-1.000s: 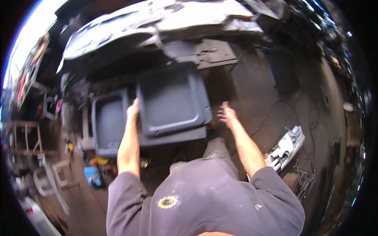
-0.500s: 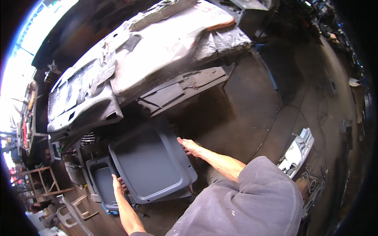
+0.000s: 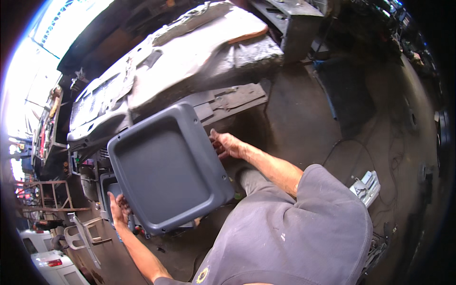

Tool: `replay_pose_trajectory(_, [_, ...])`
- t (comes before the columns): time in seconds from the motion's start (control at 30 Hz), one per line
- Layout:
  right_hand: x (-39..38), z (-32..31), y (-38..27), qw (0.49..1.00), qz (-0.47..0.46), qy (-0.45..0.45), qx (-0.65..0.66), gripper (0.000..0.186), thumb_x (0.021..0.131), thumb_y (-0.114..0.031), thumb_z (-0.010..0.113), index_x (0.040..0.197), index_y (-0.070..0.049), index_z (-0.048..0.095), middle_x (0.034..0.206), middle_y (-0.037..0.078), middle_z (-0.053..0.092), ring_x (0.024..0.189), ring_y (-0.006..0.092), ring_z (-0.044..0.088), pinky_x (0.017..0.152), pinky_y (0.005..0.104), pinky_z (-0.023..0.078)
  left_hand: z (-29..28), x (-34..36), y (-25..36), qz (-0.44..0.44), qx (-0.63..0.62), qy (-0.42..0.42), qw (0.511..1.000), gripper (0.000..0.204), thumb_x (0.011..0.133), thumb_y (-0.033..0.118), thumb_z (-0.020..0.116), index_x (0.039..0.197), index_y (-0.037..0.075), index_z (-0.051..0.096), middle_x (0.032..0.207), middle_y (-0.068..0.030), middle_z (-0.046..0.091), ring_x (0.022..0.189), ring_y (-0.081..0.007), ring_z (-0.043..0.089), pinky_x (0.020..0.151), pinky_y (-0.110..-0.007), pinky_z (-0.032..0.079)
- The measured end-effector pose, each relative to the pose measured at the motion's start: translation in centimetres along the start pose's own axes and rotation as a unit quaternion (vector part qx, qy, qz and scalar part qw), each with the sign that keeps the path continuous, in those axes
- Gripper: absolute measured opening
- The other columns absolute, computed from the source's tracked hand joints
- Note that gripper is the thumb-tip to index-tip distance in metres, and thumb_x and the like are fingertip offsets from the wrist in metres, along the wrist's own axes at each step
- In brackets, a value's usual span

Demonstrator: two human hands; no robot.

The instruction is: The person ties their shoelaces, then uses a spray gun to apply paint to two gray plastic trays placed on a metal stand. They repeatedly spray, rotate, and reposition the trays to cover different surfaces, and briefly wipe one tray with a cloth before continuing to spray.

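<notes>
A large dark grey plastic panel [image 3: 164, 164], square with rounded corners, a raised rim and a sunken middle, is tilted up in front of me. My left hand [image 3: 120, 209] is at its lower left edge, thumb up along the outside and fingers bent in against the edge. At the right edge, my right hand [image 3: 227, 144] has its thumb raised and its fingers curled, their tips partly hidden. Behind the panel's left side, a smaller dark tray-like panel [image 3: 105, 187] shows in part.
Beyond the panel lies a long vehicle dashboard [image 3: 175, 61] with pale and silvery patches. A metal cabinet [image 3: 301, 28] stands at the back. To my right, a white headlamp-like part [image 3: 366, 188] and a thin cable [image 3: 351, 140] lie on the floor. A rusty frame [image 3: 52, 194] is at the left.
The large panel has come up toward me and away from the stack beneath, looking bigger and tilted more to face me. Both hands have moved with its edges, up and leftward in view.
</notes>
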State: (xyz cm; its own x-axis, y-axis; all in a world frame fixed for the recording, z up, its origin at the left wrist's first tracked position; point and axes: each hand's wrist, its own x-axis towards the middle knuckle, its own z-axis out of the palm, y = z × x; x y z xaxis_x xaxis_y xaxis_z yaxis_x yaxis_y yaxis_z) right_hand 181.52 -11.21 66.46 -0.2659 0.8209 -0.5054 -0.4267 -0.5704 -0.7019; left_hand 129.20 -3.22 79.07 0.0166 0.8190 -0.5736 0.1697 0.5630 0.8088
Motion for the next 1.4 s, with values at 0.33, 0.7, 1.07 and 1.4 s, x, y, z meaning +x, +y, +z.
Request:
replay_pose_trajectory(0.33, [-13.4, -21.6, -8.0, 0.978, -0.119, 0.165, 0.041, 0.087, 0.084, -0.078, 0.043, 0.138, -0.009, 0.049, 0.116, 0.008, 0.062, 0.111, 0.0253, 0.057, 0.092, 0.0505, 0.044, 29.4, 3.1, 9.7, 0.027, 0.098, -0.122, 0.987, 0.084, 0.089, 0.077, 0.032, 0.124, 0.005, 0.060, 0.118, -0.0090, 0.059, 0.100, -0.0231, 0.053, 0.085, -0.043, 0.039])
replay_pose_trajectory(0.7, [-15.8, -38.2, -22.9, 0.971, -0.142, 0.191, 0.011, 0.107, 0.079, -0.084, 0.040, 0.145, 0.000, 0.035, 0.125, 0.016, 0.057, 0.113, 0.0282, 0.055, 0.093, 0.0473, 0.047, 50.8, 12.8, 15.3, 0.003, 0.064, -0.129, 0.990, 0.079, 0.095, 0.068, 0.030, 0.118, -0.003, 0.056, 0.109, -0.0200, 0.059, 0.096, -0.0312, 0.060, 0.082, -0.047, 0.051])
replay_pose_trajectory(1.07, [7.6, -38.7, -43.9, 0.984, -0.102, 0.121, -0.086, 0.102, 0.080, -0.084, 0.038, 0.136, 0.000, 0.047, 0.118, 0.016, 0.060, 0.104, 0.0275, 0.057, 0.086, 0.0465, 0.047, 47.6, 27.5, 25.1, 0.003, 0.028, -0.044, 0.999, 0.088, 0.094, 0.072, 0.016, 0.130, -0.002, 0.050, 0.118, -0.0201, 0.059, 0.107, -0.0321, 0.058, 0.093, -0.053, 0.046])
replay_pose_trajectory(1.4, [23.8, -37.4, -56.4, 0.956, -0.104, 0.212, -0.173, 0.089, 0.078, -0.085, 0.041, 0.115, -0.007, 0.061, 0.098, 0.007, 0.065, 0.089, 0.0205, 0.061, 0.082, 0.0417, 0.048, 46.8, 43.5, 32.4, -0.026, -0.030, -0.039, 0.998, 0.087, 0.094, 0.071, 0.023, 0.132, -0.003, 0.047, 0.114, -0.0187, 0.059, 0.100, -0.0296, 0.059, 0.090, -0.052, 0.048])
